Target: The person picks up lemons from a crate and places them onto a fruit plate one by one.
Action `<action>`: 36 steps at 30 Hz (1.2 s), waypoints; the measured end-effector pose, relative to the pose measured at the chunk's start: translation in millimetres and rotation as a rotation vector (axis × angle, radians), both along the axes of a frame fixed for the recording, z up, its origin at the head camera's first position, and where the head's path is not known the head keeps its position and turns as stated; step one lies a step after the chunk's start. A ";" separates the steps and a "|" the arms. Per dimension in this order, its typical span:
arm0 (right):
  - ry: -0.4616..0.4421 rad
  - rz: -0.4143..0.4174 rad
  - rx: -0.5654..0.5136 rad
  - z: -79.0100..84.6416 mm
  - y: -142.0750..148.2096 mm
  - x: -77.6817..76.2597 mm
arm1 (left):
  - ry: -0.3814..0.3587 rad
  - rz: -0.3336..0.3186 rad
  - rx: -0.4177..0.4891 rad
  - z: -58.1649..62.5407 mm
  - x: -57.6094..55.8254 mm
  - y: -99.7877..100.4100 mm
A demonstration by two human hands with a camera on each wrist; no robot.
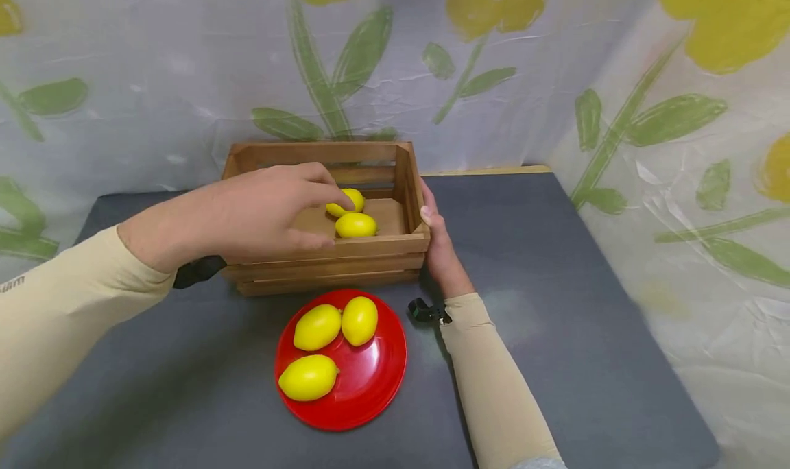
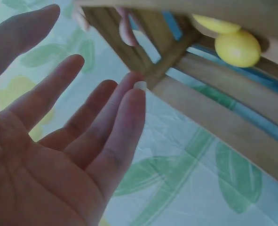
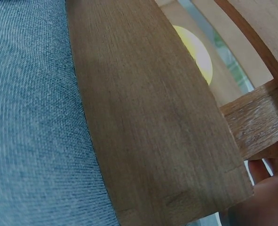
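A slatted wooden crate (image 1: 333, 249) stands at the back of the table with two yellow lemons (image 1: 356, 225) visible inside. Over its left part reaches my left hand (image 1: 247, 212), hiding that side of the interior. In the left wrist view its fingers (image 2: 122, 136) are spread and slightly bent, with nothing in the palm. My right hand (image 1: 441, 249) holds the crate's right end, thumb near the front corner and fingers along the outer side. The right wrist view shows a crate board (image 3: 153, 113) close up, with part of the hand (image 3: 263, 202) at its corner.
In front of the crate, a red plate (image 1: 376, 393) carries three lemons (image 1: 308, 378), grouped toward its left and back. The dark grey table (image 1: 555, 332) meets a flower-painted sheet (image 1: 524, 126) behind and at the right.
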State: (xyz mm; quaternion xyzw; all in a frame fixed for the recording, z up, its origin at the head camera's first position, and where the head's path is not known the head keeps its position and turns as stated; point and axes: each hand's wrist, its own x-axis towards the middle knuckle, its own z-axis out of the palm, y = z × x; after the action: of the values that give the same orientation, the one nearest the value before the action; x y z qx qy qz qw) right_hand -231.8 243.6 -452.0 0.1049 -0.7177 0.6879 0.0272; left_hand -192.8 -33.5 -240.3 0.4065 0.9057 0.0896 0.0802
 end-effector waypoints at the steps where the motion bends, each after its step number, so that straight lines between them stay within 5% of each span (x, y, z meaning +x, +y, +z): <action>1: 0.004 0.003 -0.001 0.1 -0.4 -0.5 | -0.006 -0.002 -0.001 1.1 -5.8 1.5; 7: 0.006 0.004 -0.005 0.1 0.2 -2.1 | -0.040 -0.021 -0.042 -3.7 -39.9 15.7; 18: -0.007 0.006 -0.004 -2.2 3.5 2.9 | -0.117 -0.047 -0.189 -43.4 -80.8 45.5; 36: 0.004 0.028 -0.020 -2.3 2.8 -3.2 | -0.176 -0.102 -0.297 -81.7 -104.9 71.2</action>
State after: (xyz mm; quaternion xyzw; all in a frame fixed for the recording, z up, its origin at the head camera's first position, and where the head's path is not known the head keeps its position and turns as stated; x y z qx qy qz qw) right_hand -235.0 246.4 -454.3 0.1161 -0.7090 0.6953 0.0201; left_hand -297.6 37.7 -322.0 0.4262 0.8766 -0.0141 0.2229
